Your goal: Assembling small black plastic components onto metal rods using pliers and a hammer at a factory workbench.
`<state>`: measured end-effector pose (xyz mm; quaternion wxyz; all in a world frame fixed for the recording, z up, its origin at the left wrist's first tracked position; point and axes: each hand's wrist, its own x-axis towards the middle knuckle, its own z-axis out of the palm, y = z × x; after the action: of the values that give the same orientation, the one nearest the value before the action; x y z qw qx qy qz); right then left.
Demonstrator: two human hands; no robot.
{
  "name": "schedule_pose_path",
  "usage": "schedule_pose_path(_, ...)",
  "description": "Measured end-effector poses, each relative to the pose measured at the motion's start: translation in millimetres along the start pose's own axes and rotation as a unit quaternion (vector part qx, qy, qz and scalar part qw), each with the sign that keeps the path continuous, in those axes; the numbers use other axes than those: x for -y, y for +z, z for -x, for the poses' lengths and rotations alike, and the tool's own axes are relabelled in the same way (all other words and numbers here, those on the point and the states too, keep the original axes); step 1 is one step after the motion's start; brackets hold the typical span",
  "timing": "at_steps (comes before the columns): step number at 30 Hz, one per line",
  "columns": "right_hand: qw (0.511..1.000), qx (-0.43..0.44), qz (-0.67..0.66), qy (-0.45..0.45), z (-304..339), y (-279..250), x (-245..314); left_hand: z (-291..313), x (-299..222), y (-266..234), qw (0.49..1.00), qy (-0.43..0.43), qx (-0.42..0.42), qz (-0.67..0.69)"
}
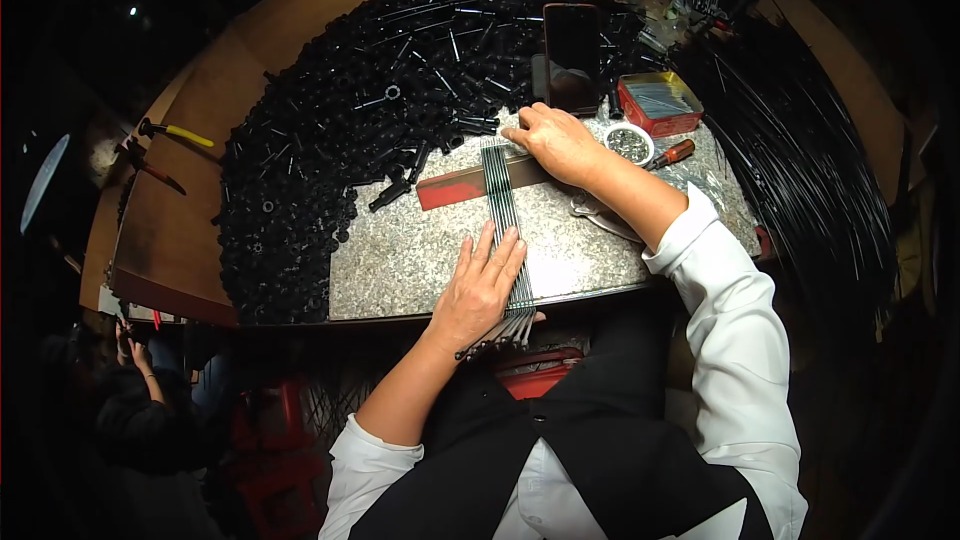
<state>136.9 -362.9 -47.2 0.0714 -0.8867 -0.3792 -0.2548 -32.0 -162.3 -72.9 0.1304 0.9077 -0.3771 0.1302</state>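
Note:
A row of thin dark rods [502,190] lies side by side across a flat bar [448,190] with a red end, on a speckled stone slab [400,250]. My left hand [478,285] rests flat on the near part of the rods, its fingers stretched out. Beyond its wrist, the knobbed rod ends [490,340] fan out over the slab's front edge. At the far ends of the rods is my right hand [555,143], fingers bent and drawn together. Whatever is between its fingertips is too small to make out.
A large heap of black tubular parts [310,160] fills the left and back. On the right are a phone [571,55], a red tin [660,105], a white bowl of small metal parts [628,143], a screwdriver [672,154] and long black rods [800,150]. Pliers [178,132] lie far left.

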Motion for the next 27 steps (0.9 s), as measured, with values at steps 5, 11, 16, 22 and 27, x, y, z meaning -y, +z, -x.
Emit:
schedule_pose_path(5,0.999,0.041,0.012,0.001,-2.8,-4.7,3.1,0.6,-1.3,-1.9,1.000,-0.005,0.003,0.004)
schedule_pose_path(11,0.999,0.032,-0.019,0.019,-3.0,-4.1,6.3,3.4,3.4,3.5,1.000,0.000,-0.002,-0.014)
schedule_pose_path(16,0.999,0.021,-0.027,0.023,-2.2,-0.2,2.8,0.2,1.3,-0.2,1.000,0.009,-0.014,-0.019)
schedule_pose_path(22,1.000,0.001,-0.026,0.004,-0.5,-2.7,-0.9,2.8,3.9,1.5,0.999,0.010,-0.001,-0.049)
schedule_pose_path(27,1.000,-0.002,-0.025,0.013,6.9,-6.3,-8.3,3.8,4.6,5.0,0.999,0.010,-0.007,-0.037)
